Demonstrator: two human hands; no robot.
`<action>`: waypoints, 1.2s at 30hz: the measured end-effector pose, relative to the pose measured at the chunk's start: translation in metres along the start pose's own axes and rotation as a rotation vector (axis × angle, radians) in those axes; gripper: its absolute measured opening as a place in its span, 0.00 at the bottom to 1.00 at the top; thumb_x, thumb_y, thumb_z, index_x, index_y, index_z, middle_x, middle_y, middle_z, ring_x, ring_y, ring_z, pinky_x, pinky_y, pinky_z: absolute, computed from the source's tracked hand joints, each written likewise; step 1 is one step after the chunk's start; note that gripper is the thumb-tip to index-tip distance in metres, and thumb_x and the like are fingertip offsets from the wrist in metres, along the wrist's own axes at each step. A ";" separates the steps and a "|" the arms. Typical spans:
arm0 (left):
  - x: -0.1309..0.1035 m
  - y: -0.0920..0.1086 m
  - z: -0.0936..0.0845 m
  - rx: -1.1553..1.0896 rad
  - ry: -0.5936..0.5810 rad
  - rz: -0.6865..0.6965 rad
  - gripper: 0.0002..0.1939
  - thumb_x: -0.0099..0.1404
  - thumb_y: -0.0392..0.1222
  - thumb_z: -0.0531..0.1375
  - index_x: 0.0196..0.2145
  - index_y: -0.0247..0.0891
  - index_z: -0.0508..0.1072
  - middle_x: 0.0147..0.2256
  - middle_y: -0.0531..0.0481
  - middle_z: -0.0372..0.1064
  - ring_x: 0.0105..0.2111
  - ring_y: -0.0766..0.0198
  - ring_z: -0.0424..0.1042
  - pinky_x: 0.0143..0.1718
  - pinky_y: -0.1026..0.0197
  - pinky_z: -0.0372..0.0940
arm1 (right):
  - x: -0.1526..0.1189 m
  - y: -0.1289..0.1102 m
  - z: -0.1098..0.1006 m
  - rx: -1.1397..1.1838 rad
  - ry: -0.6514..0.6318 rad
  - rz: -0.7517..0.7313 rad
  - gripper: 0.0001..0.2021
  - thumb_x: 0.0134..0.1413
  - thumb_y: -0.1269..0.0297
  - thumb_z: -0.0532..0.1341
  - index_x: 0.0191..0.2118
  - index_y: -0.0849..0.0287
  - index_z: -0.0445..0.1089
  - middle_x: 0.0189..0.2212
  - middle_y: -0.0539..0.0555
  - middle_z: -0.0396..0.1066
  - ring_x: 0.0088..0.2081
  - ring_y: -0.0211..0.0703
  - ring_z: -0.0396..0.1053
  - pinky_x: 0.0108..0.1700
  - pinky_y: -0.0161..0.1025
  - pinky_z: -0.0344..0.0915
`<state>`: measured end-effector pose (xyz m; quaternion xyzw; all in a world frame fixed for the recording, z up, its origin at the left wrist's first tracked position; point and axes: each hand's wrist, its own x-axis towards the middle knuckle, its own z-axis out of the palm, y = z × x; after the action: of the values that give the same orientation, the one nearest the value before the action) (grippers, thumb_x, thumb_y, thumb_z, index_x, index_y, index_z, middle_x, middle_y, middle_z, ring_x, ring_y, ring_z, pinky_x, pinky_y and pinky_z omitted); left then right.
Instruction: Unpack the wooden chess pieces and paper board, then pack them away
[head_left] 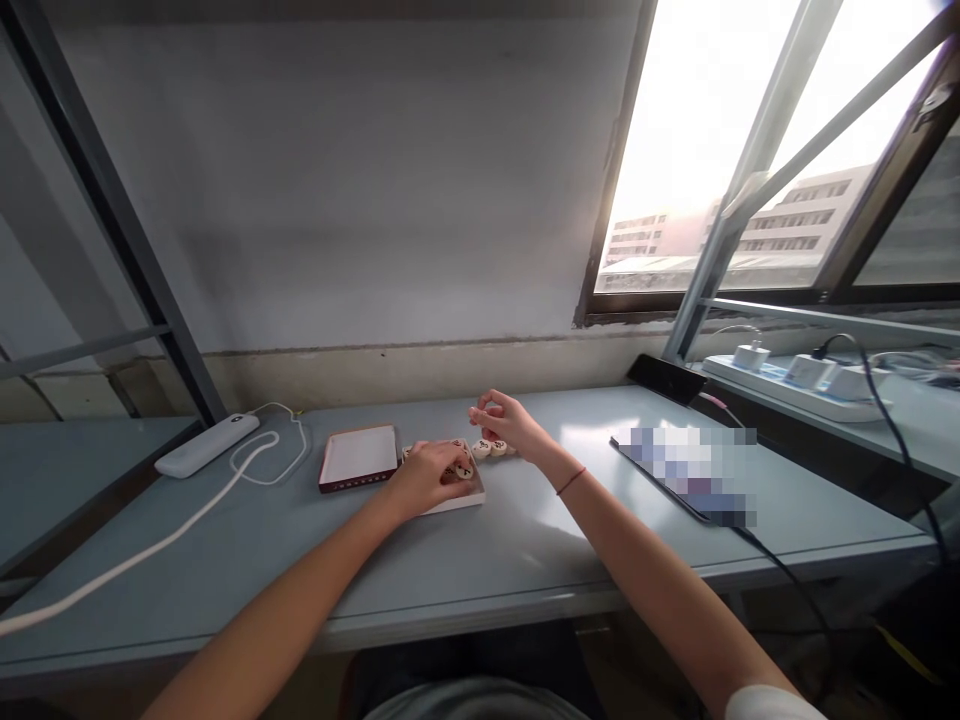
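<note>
My left hand [429,475] reaches into a shallow white box [465,500] with round, pale Chinese chess pieces in it. Its fingers are bent around a Chinese chess piece [464,471] near the box's right side, and the hand covers part of the others. Just right of the box, a short row of Chinese chess pieces [490,448] with dark markings lies on the desk. My right hand [510,420] is over that row, fingers curled towards the thumb. Whether anything is between those fingertips is too small to make out.
A dark red box lid [360,458] with a white inside lies left of the box. Further left are a white power strip [208,446] and its cable [150,553]. On the right are a blurred-out tablet [682,470], a black phone [666,380] and another power strip [795,390].
</note>
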<state>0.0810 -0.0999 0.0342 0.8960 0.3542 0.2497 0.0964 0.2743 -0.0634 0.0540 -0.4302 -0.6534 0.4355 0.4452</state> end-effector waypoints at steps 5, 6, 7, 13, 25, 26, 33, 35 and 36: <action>0.003 -0.001 0.003 0.045 -0.087 0.048 0.06 0.61 0.45 0.60 0.31 0.42 0.72 0.39 0.51 0.72 0.44 0.58 0.66 0.47 0.55 0.56 | -0.006 -0.009 0.003 -0.062 -0.092 -0.020 0.16 0.42 0.51 0.63 0.31 0.59 0.63 0.22 0.47 0.62 0.21 0.31 0.57 0.20 0.29 0.51; 0.004 -0.001 0.002 0.055 -0.096 0.062 0.06 0.61 0.46 0.59 0.31 0.42 0.73 0.40 0.50 0.72 0.45 0.57 0.66 0.47 0.55 0.56 | -0.007 -0.011 0.003 -0.082 -0.121 -0.020 0.15 0.42 0.53 0.63 0.31 0.59 0.64 0.23 0.48 0.63 0.22 0.31 0.58 0.21 0.30 0.52; 0.004 -0.002 0.001 0.062 -0.104 0.074 0.07 0.61 0.46 0.59 0.31 0.42 0.73 0.42 0.50 0.71 0.46 0.56 0.65 0.48 0.54 0.56 | -0.008 -0.012 0.002 -0.109 -0.154 -0.018 0.14 0.42 0.55 0.63 0.31 0.59 0.65 0.24 0.48 0.64 0.22 0.31 0.58 0.21 0.30 0.53; -0.001 -0.014 -0.021 0.082 -0.090 -0.006 0.13 0.62 0.52 0.56 0.37 0.45 0.74 0.45 0.49 0.69 0.46 0.54 0.64 0.49 0.51 0.56 | -0.014 -0.017 -0.004 -0.453 -0.330 -0.126 0.09 0.42 0.66 0.60 0.35 0.58 0.70 0.31 0.51 0.67 0.30 0.36 0.64 0.29 0.31 0.58; -0.014 -0.024 -0.033 0.122 -0.347 -0.183 0.47 0.45 0.67 0.62 0.60 0.53 0.54 0.61 0.46 0.47 0.59 0.42 0.49 0.56 0.43 0.50 | -0.022 -0.017 0.023 -0.972 -0.427 -0.206 0.14 0.41 0.66 0.62 0.39 0.57 0.67 0.34 0.54 0.68 0.30 0.40 0.63 0.26 0.32 0.51; -0.014 -0.024 -0.032 0.128 -0.365 -0.197 0.48 0.45 0.68 0.61 0.61 0.53 0.52 0.61 0.45 0.46 0.59 0.41 0.49 0.56 0.42 0.50 | -0.021 -0.015 0.022 -0.984 -0.408 -0.199 0.13 0.42 0.66 0.62 0.39 0.57 0.67 0.34 0.54 0.68 0.30 0.40 0.63 0.25 0.32 0.50; -0.012 -0.025 -0.035 0.152 -0.418 -0.218 0.48 0.48 0.69 0.58 0.63 0.57 0.45 0.62 0.49 0.44 0.58 0.41 0.50 0.55 0.45 0.51 | -0.003 -0.001 -0.008 -0.862 -0.258 -0.203 0.13 0.50 0.60 0.58 0.42 0.57 0.67 0.40 0.53 0.70 0.35 0.41 0.66 0.32 0.33 0.57; -0.011 -0.026 -0.034 0.151 -0.433 -0.212 0.48 0.48 0.70 0.57 0.63 0.57 0.44 0.62 0.49 0.44 0.58 0.42 0.49 0.55 0.46 0.51 | 0.002 0.007 -0.014 -0.914 -0.208 -0.191 0.16 0.49 0.61 0.58 0.46 0.58 0.67 0.44 0.55 0.70 0.41 0.44 0.67 0.37 0.35 0.59; -0.011 -0.026 -0.034 0.148 -0.434 -0.209 0.49 0.49 0.70 0.57 0.63 0.57 0.43 0.62 0.49 0.43 0.58 0.43 0.49 0.55 0.47 0.51 | 0.003 0.011 -0.016 -0.949 -0.208 -0.171 0.19 0.48 0.61 0.58 0.48 0.58 0.67 0.46 0.56 0.69 0.43 0.46 0.66 0.38 0.35 0.59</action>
<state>0.0417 -0.0888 0.0502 0.8918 0.4332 0.0135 0.1298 0.2903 -0.0545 0.0475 -0.4846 -0.8537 0.0924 0.1666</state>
